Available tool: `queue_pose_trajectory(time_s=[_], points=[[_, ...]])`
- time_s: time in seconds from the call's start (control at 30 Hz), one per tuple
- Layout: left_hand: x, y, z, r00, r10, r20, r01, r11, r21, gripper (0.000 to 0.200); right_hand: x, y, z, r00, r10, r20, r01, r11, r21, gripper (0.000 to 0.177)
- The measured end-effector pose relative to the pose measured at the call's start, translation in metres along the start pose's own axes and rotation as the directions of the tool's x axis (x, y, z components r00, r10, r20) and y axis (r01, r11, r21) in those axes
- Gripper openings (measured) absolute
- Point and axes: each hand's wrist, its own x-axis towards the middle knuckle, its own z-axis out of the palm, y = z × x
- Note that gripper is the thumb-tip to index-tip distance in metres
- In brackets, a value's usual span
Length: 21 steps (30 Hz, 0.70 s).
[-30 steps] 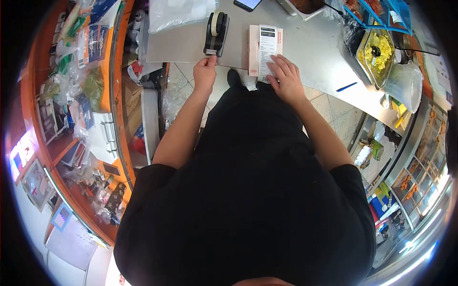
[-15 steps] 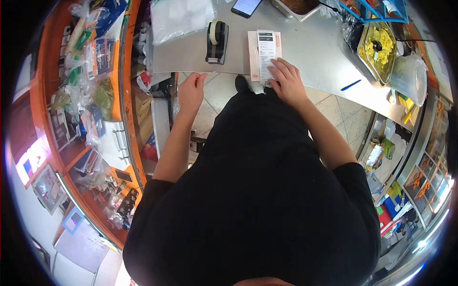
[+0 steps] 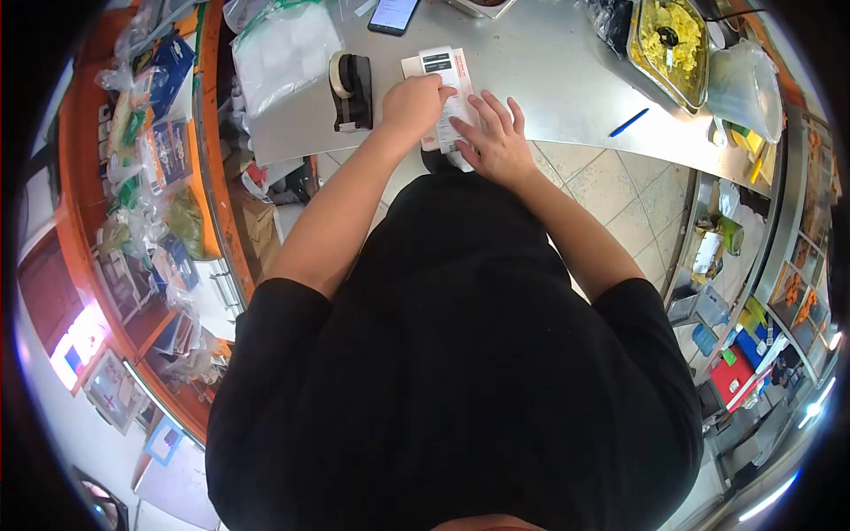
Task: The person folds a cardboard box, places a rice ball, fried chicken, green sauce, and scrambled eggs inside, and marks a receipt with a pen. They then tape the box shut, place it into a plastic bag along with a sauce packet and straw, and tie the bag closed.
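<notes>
A printed receipt (image 3: 436, 64) lies on top of a pale paper packet with reddish print (image 3: 412, 67), near the front edge of the metal counter. Over the left side of the receipt is my left hand (image 3: 413, 108), its fingers curled in a pinch; whatever they hold is too small to make out. My right hand (image 3: 498, 146) rests at the lower right of the receipt, fingers spread, fingertips touching the paper. To the left of my left hand stands a black tape dispenser (image 3: 354, 96) with a roll of tape.
A phone (image 3: 393, 14) lies at the back of the metal counter (image 3: 549, 88). On its left is a plastic bag of white items (image 3: 288, 57). At right are a blue pen (image 3: 629, 122), a tray of yellow food (image 3: 668, 53) and a clear plastic container (image 3: 744, 84). Cluttered shelves line the left.
My left hand has moved right and up from beside the tape dispenser onto the receipt. My right hand stays at the receipt with its fingers more spread. The camera view has shifted.
</notes>
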Motion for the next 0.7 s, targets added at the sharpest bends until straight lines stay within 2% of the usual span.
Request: queue_pose_trajectory(time_s=[0.1,0.17,0.23,0.3,0.43,0.5,0.53,0.57,0.6,0.63,0.67,0.7], points=[[0.005,0.003,-0.001,0.996,-0.051,0.072,0.047,0.998,0.047,0.036,0.006,0.001,-0.008,0.998,0.025,0.064,-0.026,0.999,0.018,0.04],[0.004,0.006,-0.005,0.993,-0.08,0.092,0.075,0.995,0.066,0.04,0.01,0.002,-0.009,0.983,-0.022,0.181,0.024,1.0,-0.006,0.037],[0.006,0.008,-0.01,0.988,-0.108,0.107,0.1,0.992,0.082,0.043,0.01,0.004,-0.005,0.981,-0.019,0.192,0.019,1.0,0.0,0.037],[0.007,0.01,-0.017,0.973,-0.199,0.114,0.182,0.972,0.146,0.051,0.008,0.003,-0.006,0.977,-0.023,0.212,0.023,1.0,0.002,0.037],[-0.004,-0.004,-0.04,0.98,-0.195,0.025,0.195,0.981,0.013,0.057,0.01,0.001,-0.011,0.969,-0.009,0.247,0.012,1.0,-0.011,0.038],[-0.009,-0.014,-0.044,0.923,-0.383,0.026,0.378,0.919,0.114,0.049,0.013,0.002,-0.013,0.967,-0.008,0.254,0.01,1.0,-0.006,0.039],[-0.016,-0.022,-0.038,0.921,-0.388,0.026,0.383,0.918,0.107,0.049,0.013,0.003,-0.013,0.967,-0.003,0.254,0.002,1.0,0.007,0.041],[-0.027,-0.031,-0.027,0.96,-0.249,-0.126,0.259,0.964,0.063,0.047,0.012,0.003,-0.014,0.967,0.001,0.255,-0.006,1.0,0.02,0.042],[-0.037,-0.037,-0.017,0.953,-0.112,-0.283,0.128,0.991,0.038,0.047,0.011,0.003,-0.014,0.965,-0.009,0.263,0.004,1.0,0.019,0.042],[-0.047,-0.036,-0.01,0.949,-0.125,-0.289,0.139,0.99,0.029,0.047,0.011,0.003,-0.013,0.966,-0.003,0.259,-0.006,0.999,0.037,0.043],[-0.055,-0.031,-0.003,0.954,0.11,-0.28,-0.111,0.994,0.012,0.048,0.012,0.004,-0.011,0.968,0.0,0.252,-0.015,0.998,0.054,0.044],[-0.062,-0.027,0.005,0.899,0.339,-0.278,-0.353,0.935,-0.001,0.05,0.013,0.005,-0.011,0.967,-0.017,0.255,0.004,0.999,0.052,0.044]])
